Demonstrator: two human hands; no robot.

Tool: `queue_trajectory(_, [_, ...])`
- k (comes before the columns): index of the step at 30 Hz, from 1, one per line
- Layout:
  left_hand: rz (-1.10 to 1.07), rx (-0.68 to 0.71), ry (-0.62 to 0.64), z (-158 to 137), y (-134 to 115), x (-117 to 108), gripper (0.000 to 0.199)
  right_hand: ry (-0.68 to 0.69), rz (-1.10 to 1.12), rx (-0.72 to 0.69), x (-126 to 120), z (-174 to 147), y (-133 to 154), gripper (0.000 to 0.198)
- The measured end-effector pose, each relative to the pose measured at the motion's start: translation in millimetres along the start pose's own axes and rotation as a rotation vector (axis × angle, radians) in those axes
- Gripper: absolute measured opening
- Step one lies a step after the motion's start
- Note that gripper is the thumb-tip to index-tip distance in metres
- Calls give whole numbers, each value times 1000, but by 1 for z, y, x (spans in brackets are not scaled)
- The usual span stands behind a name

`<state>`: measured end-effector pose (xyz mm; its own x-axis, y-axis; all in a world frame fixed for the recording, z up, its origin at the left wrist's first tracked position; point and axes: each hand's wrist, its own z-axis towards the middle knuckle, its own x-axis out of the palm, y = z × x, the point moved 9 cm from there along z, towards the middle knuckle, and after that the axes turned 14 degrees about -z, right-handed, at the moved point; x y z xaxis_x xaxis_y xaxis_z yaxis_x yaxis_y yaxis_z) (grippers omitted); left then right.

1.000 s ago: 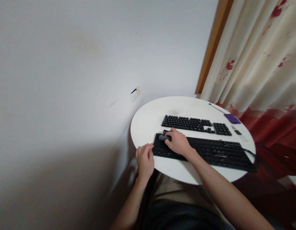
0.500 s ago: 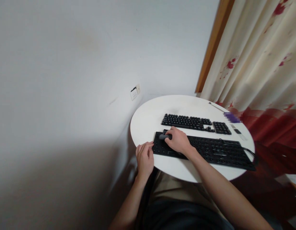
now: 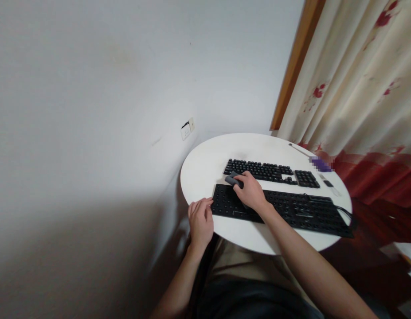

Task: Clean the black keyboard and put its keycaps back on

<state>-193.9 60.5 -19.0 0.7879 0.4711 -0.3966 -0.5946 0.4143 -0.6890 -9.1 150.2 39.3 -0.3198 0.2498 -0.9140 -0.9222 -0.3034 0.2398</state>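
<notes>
Okay, so the right hand (image 3: 252, 190) is clamping down on a dark grey item (image 3: 231, 180), with part of that item poking out past the thumb and fingers. It's sitting over the far edge of a black keyboard base (image 3: 293, 210), over toward the left end. The left hand (image 3: 201, 218) is touching the left end of that same base with its fingertips, and honestly, from this angle I can't tell if it's gripping the edge or just leaning there. The two hands are sitting apart, near each other.

The base is showing rows of little switch posts, and a dark cable (image 3: 345, 212) is curving around its right end. Some pale marks are showing on it right of the middle, too small to read.

Just beyond, loose black keycaps (image 3: 256, 169) are lying in keyboard order, with a number-pad block (image 3: 307, 178) sitting to their right. Their legends are coming out too tiny to read as well.

Everything's resting on a round white worktop (image 3: 201, 168). Over on the right, a purple, partly pixelated item (image 3: 322, 165) is lying near the rim, with a small black-ended piece (image 3: 328, 183) sitting nearby. A wall socket (image 3: 185, 132) is showing behind.
</notes>
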Motion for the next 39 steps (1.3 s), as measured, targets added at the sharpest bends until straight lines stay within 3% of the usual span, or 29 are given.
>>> queue_trajectory(4, [4, -6, -7, 0, -1, -1, 26, 122, -51, -99, 12, -2, 11, 20])
queue_trajectory(9, [13, -4, -6, 0, -2, -1, 25, 52, -19, -44, 7, -3, 10, 26])
queue_trajectory(14, [15, 0, -9, 0, 0, 0, 25, 97, -14, -230, 13, -6, 30, 23])
queue_trajectory(20, [18, -3, -10, 0, -1, 0, 25, -26, -12, -193, 5, -5, 28, 31])
queue_trajectory(23, [16, -10, -11, 0, 0, 0, 24, 13, -26, -231, 10, -6, 30, 28])
queue_trajectory(29, [16, -24, -11, -1, 1, 0, 25, -38, 40, -89, 8, -1, 15, 33])
queue_trajectory(34, [41, -45, -26, -1, -1, 0, 25, 56, -45, -204, 18, 0, 27, 34])
queue_trajectory(39, [56, -59, -35, -1, 0, -1, 23, 38, -67, -195, 14, 0, 30, 30])
